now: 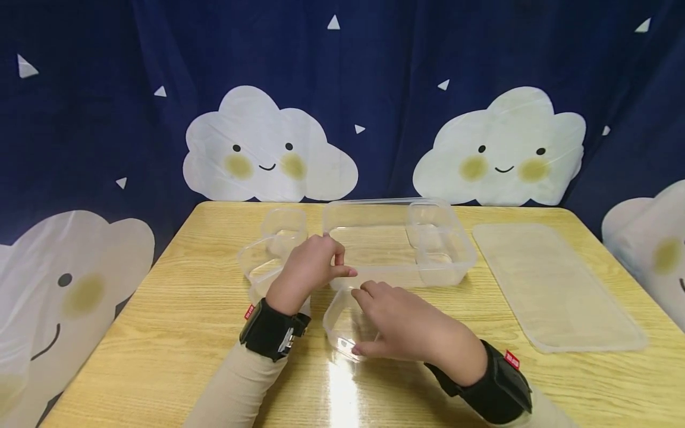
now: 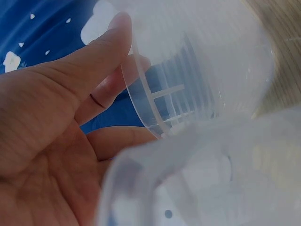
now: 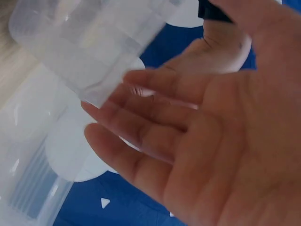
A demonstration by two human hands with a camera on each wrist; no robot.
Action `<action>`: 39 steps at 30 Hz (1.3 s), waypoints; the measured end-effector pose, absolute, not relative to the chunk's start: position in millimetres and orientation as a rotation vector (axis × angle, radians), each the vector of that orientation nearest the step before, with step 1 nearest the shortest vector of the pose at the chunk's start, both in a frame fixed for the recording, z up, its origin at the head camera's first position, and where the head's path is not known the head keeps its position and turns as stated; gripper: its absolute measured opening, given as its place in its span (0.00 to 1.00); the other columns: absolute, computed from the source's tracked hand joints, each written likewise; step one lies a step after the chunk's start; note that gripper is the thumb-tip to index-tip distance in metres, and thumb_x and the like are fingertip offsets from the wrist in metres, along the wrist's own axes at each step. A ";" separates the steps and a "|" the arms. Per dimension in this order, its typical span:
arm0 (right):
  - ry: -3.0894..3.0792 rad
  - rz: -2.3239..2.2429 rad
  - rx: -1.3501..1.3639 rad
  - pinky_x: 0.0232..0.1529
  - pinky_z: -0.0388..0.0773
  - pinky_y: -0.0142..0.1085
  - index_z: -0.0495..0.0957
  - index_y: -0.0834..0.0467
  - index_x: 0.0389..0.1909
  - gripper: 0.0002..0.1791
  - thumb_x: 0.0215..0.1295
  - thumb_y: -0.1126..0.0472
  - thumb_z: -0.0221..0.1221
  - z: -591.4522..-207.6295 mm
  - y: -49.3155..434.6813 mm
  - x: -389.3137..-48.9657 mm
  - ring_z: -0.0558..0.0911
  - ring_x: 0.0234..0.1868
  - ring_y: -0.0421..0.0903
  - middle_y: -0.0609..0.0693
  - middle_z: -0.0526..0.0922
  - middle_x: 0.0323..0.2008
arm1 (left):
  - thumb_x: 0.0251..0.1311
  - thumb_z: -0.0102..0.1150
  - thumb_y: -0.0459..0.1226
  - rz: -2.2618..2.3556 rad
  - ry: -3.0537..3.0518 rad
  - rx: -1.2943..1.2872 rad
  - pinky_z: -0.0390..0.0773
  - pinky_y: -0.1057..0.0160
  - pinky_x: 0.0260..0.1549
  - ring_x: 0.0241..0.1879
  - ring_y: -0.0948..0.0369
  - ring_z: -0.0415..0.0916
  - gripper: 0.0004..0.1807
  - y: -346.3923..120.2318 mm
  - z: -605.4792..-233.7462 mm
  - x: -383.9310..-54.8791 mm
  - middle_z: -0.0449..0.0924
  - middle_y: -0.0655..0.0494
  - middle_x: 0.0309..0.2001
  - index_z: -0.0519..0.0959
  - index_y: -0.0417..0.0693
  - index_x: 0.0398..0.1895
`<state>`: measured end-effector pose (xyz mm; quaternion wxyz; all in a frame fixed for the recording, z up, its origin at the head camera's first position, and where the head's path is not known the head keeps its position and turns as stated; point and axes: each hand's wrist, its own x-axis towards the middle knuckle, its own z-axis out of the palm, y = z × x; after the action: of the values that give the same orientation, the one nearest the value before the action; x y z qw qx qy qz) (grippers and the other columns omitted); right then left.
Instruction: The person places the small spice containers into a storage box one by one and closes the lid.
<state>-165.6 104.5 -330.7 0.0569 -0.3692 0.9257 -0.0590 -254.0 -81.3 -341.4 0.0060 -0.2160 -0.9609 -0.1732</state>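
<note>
In the head view my left hand [image 1: 313,264] is at the front left corner of a large clear plastic container [image 1: 374,276]. Its thumb and a finger pinch the rim, shown closer by the clear ribbed wall [image 2: 197,70] in the left wrist view. Lower down, my right hand [image 1: 401,324] grips a small clear box [image 1: 342,327], thumb at the near edge, fingers at the far one. In the right wrist view the fingers [image 3: 141,122] reach the corner of that box [image 3: 89,52]. Whether it rests on the table is unclear.
Several small clear boxes [image 1: 259,255] stand to the left, partly behind my left hand. Two more small boxes [image 1: 425,223] sit inside the large container's right end. A flat frosted lid [image 1: 556,285] lies on the wooden table [image 1: 160,351] at right. A blue cloud-print curtain [image 1: 385,71] hangs behind.
</note>
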 end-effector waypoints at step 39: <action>2.831 -0.470 -1.221 0.53 0.77 0.46 0.75 0.61 0.57 0.30 0.56 0.53 0.72 -295.4 151.9 -173.8 0.76 0.52 0.47 0.51 0.77 0.54 | 0.55 0.74 0.52 -0.446 -3.043 -0.724 0.65 0.65 0.20 0.22 0.60 0.69 0.22 -80.9 -336.7 -251.6 0.75 0.57 0.23 0.74 0.54 0.16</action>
<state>-173.8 151.9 -295.4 0.0113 -0.3915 0.9077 -0.1506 -251.6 -80.9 -336.7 -0.0092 -0.2292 -0.9631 -0.1411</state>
